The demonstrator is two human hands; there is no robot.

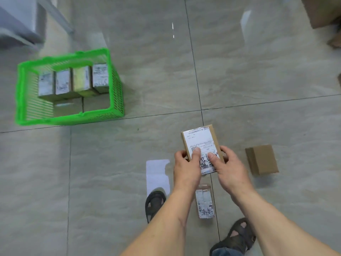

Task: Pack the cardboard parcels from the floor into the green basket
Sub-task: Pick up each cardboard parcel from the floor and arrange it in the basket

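Observation:
Both my hands hold one cardboard parcel point(200, 140) with a white shipping label, above the floor at centre right. My left hand point(186, 167) grips its left edge with the thumb on the label. My right hand point(228, 170) grips its right edge the same way. The green basket point(116, 93) stands on the floor at the upper left, apart from my hands, with several labelled parcels point(63, 82) standing in a row inside and more lying below them. A plain brown parcel point(262, 159) lies on the floor right of my hands. Another labelled parcel point(204, 202) lies between my feet.
A white sheet of paper point(156, 174) lies on the tiled floor by my left sandal point(154, 202). My right sandal point(236, 237) is at the bottom. A large brown box point(321, 12) sits in the top right corner. Grey furniture point(20, 21) stands top left.

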